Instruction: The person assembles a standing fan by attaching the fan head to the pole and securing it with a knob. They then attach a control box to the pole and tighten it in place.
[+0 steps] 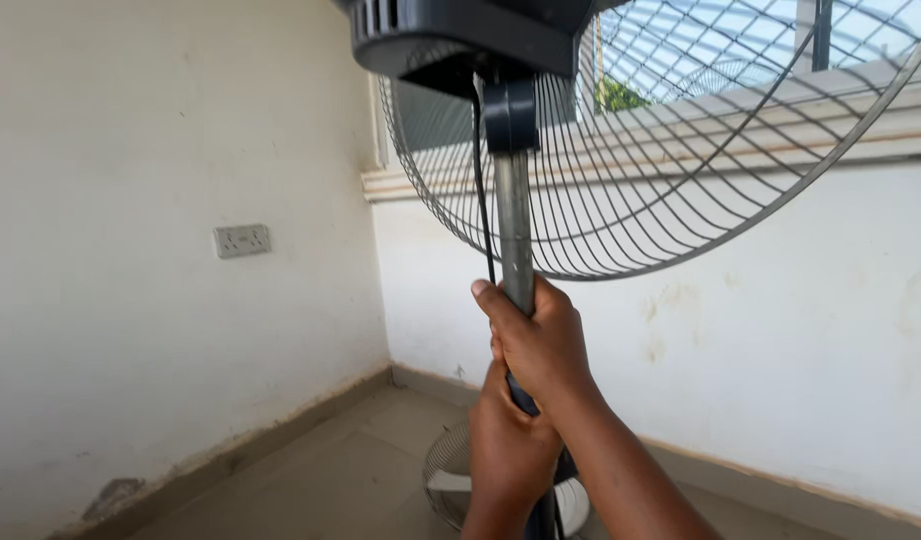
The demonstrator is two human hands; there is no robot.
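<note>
Right hand [542, 345] fingers wrapped tight round pole [513, 225]; left hand [508, 450] clenched on it just below; fan centre-frame, near wall corner; head [460, 40] and grille [680, 170] up top — likely top-heavy; metal pole stiff, smooth, maybe slippery; grip low, two-handed.

A standing pedestal fan [540, 150] is rising upright near the room's corner, its grey metal pole [513, 230] running up into a dark motor housing [460, 35]. A round wire guard [680, 170] is tilting rightward, and a black cable [480, 190] is hanging beside the pole.
</note>
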